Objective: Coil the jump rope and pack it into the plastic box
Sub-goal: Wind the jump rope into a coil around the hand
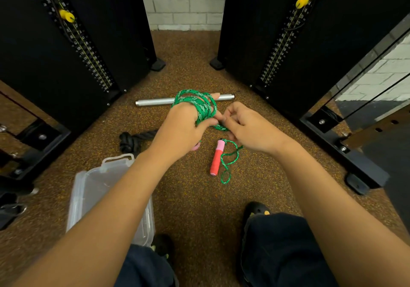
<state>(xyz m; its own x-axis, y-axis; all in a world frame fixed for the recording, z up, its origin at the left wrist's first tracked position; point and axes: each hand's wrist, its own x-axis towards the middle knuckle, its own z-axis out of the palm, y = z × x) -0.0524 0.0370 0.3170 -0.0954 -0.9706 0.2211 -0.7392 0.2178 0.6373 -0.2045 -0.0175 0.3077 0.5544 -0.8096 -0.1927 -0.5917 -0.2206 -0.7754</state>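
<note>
A metal bar (185,100) lies on the speckled floor (195,189) beyond our hands, black weight stacks (73,42) flanking. The clear plastic box (88,189) sits near left, under our forearm. Our left hand (184,127) wears green jump rope (197,105) coils; our right hand (248,127) pinches the strand. One red-pink handle (216,158) lies on the floor.

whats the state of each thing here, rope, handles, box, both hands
green rope: mostly coiled around the left hand, a short tail loose on the floor
left hand: wrapped in coils, thumb pinching the rope
right hand: pinching the rope beside the coil
red and pink handle: lying on the floor, not held
second handle: pink tip showing under the left hand
plastic box: open, no rope inside
</note>
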